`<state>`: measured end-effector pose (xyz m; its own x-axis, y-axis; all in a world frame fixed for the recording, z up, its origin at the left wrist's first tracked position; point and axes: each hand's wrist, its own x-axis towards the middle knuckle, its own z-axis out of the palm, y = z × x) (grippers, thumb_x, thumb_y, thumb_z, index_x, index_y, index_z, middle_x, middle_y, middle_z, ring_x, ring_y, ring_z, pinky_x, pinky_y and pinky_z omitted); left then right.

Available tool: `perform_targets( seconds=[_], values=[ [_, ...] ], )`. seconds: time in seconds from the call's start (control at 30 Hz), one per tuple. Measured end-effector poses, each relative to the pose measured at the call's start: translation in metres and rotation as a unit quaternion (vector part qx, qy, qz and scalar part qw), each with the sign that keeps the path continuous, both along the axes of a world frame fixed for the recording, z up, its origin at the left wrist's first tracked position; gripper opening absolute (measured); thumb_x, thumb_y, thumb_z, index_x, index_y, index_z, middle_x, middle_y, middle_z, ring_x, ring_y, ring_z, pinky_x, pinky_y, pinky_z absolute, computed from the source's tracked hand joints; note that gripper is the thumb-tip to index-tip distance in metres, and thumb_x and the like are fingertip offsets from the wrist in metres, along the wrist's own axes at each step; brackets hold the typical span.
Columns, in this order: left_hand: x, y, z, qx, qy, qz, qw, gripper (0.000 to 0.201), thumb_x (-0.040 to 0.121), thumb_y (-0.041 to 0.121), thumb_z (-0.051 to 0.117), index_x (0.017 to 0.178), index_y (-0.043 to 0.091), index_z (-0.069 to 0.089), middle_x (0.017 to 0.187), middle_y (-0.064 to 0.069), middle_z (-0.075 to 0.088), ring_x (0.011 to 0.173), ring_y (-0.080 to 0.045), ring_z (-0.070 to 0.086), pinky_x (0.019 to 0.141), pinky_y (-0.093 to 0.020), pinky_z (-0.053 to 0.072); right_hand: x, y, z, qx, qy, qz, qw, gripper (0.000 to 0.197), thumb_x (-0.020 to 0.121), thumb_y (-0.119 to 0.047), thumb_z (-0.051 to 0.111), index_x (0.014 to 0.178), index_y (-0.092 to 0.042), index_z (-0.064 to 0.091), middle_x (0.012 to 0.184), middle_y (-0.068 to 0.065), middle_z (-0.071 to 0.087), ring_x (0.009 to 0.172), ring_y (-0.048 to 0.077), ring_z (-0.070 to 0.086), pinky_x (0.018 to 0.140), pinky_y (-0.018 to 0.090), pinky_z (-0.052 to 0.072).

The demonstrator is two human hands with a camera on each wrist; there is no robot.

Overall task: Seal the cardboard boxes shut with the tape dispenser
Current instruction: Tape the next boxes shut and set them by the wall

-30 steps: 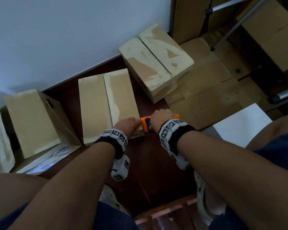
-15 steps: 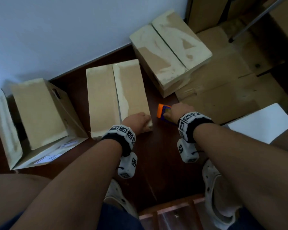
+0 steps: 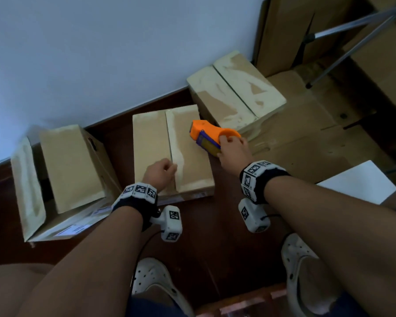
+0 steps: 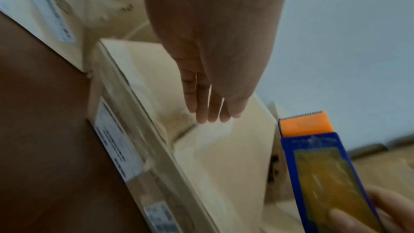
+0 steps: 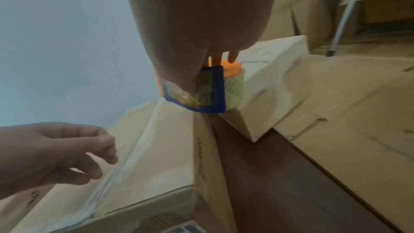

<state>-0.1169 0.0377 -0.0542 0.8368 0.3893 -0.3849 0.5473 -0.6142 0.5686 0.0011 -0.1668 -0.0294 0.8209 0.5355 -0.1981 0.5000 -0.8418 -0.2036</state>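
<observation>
The middle cardboard box (image 3: 151, 145) lies flat with both flaps down, and a clear tape strip (image 5: 125, 157) runs along its centre seam. My left hand (image 3: 167, 168) is over the near end of that seam, fingers loosely curled and holding nothing; whether they touch the tape I cannot tell. My right hand (image 3: 229, 145) grips the orange and blue tape dispenser (image 3: 206, 136) in the air above the box's right edge, its toothed end pointing away from me. The dispenser (image 4: 318, 166) also shows beside my left hand (image 4: 210, 112). A second closed box (image 3: 236, 97) sits at the back right.
A third box (image 3: 71, 168) lies on its side at the left with a flap open. Flattened cardboard (image 3: 306, 143) covers the floor at the right, with a white sheet (image 3: 357, 184) and tripod legs (image 3: 343, 51) beyond. A wall runs behind the boxes. My feet in white clogs (image 3: 151, 277) are below.
My right hand lifted the dispenser from beside the box's near right corner up and forward over its right edge. My left hand slid left from that corner to the seam.
</observation>
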Motion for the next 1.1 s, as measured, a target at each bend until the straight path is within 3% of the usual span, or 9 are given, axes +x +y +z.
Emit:
perform_targets(
  seconds=[0.23, 0.4, 0.47, 0.57, 0.63, 0.7, 0.87, 1.0, 1.1],
  values=[
    [-0.043, 0.045, -0.006, -0.008, -0.018, 0.126, 0.992, 0.025, 0.094, 0.028, 0.054, 0.088, 0.008, 0.065, 0.086, -0.010, 0.070, 0.085, -0.025, 0.064, 0.072, -0.029, 0.044, -0.004, 0.069, 0.004, 0.009, -0.021, 0.117, 0.993, 0.027, 0.093, -0.011, 0.045, 0.118, -0.019, 0.050, 0.120, 0.013, 0.053, 0.115, 0.033, 0.040, 0.096, 0.042, 0.030],
    [-0.054, 0.047, -0.016, 0.001, -0.017, 0.148, 0.989, 0.028, 0.093, 0.032, 0.054, 0.085, 0.007, 0.063, 0.086, -0.011, 0.070, 0.085, -0.027, 0.063, 0.074, -0.032, 0.045, -0.007, 0.086, 0.003, 0.017, 0.067, 0.136, 0.988, 0.046, 0.092, -0.037, 0.056, 0.133, -0.021, 0.042, 0.132, 0.007, 0.051, 0.126, 0.030, 0.039, 0.103, 0.046, 0.029],
    [-0.058, 0.048, -0.017, 0.002, -0.018, 0.174, 0.985, 0.029, 0.093, 0.033, 0.053, 0.085, 0.007, 0.064, 0.087, -0.011, 0.070, 0.086, -0.028, 0.063, 0.074, -0.032, 0.045, -0.009, 0.077, 0.008, 0.075, 0.043, 0.123, 0.989, 0.045, 0.091, -0.034, 0.057, 0.133, -0.020, 0.045, 0.131, 0.005, 0.052, 0.123, 0.029, 0.043, 0.100, 0.044, 0.034],
    [-0.063, 0.048, -0.016, 0.026, -0.003, 0.186, 0.982, 0.028, 0.094, 0.032, 0.052, 0.091, 0.008, 0.065, 0.091, -0.011, 0.069, 0.091, -0.028, 0.062, 0.074, -0.029, 0.042, -0.014, 0.057, 0.008, 0.209, 0.030, 0.072, 0.975, 0.021, 0.086, -0.007, 0.052, 0.104, -0.013, 0.059, 0.108, 0.008, 0.060, 0.101, 0.028, 0.053, 0.083, 0.040, 0.043],
    [-0.067, 0.047, -0.014, 0.038, 0.010, 0.168, 0.985, 0.028, 0.095, 0.034, 0.050, 0.092, 0.011, 0.065, 0.093, -0.010, 0.069, 0.091, -0.027, 0.061, 0.074, -0.029, 0.042, -0.020, 0.044, 0.004, 0.238, 0.107, 0.010, 0.965, 0.024, 0.079, 0.002, 0.046, 0.077, -0.016, 0.061, 0.086, 0.006, 0.064, 0.085, 0.025, 0.059, 0.073, 0.036, 0.047],
    [-0.071, 0.043, -0.013, 0.046, 0.021, 0.124, 0.991, 0.030, 0.095, 0.039, 0.048, 0.090, 0.015, 0.065, 0.092, -0.008, 0.069, 0.088, -0.026, 0.062, 0.075, -0.029, 0.044, -0.027, 0.036, -0.001, 0.220, 0.194, -0.041, 0.955, 0.031, 0.076, 0.005, 0.043, 0.063, -0.017, 0.060, 0.075, 0.005, 0.066, 0.076, 0.021, 0.061, 0.069, 0.032, 0.049],
    [-0.071, 0.023, -0.016, 0.019, 0.023, -0.007, 1.000, 0.030, 0.095, 0.039, 0.050, 0.082, 0.018, 0.068, 0.087, -0.004, 0.070, 0.083, -0.020, 0.063, 0.078, -0.030, 0.049, -0.050, 0.041, -0.019, 0.227, 0.463, -0.162, 0.842, 0.032, 0.091, 0.011, 0.034, 0.076, -0.007, 0.055, 0.074, 0.011, 0.064, 0.054, 0.011, 0.062, 0.054, 0.021, 0.050],
    [-0.066, 0.018, -0.021, 0.032, 0.022, -0.028, 0.999, 0.029, 0.096, 0.032, 0.049, 0.083, 0.011, 0.065, 0.085, -0.009, 0.067, 0.081, -0.024, 0.061, 0.072, -0.029, 0.044, -0.055, 0.046, -0.027, 0.242, 0.541, -0.191, 0.782, 0.032, 0.094, 0.016, 0.029, 0.091, 0.002, 0.058, 0.083, 0.013, 0.064, 0.068, 0.015, 0.065, 0.055, 0.018, 0.052],
    [-0.059, 0.015, -0.026, 0.053, 0.034, -0.048, 0.997, 0.029, 0.098, 0.027, 0.046, 0.085, 0.004, 0.059, 0.087, -0.016, 0.063, 0.085, -0.031, 0.058, 0.071, -0.034, 0.042, -0.054, 0.045, -0.034, 0.290, 0.584, -0.235, 0.721, 0.029, 0.096, 0.015, 0.027, 0.099, 0.007, 0.055, 0.079, 0.016, 0.064, 0.052, 0.010, 0.067, 0.049, 0.016, 0.052]
  ],
)
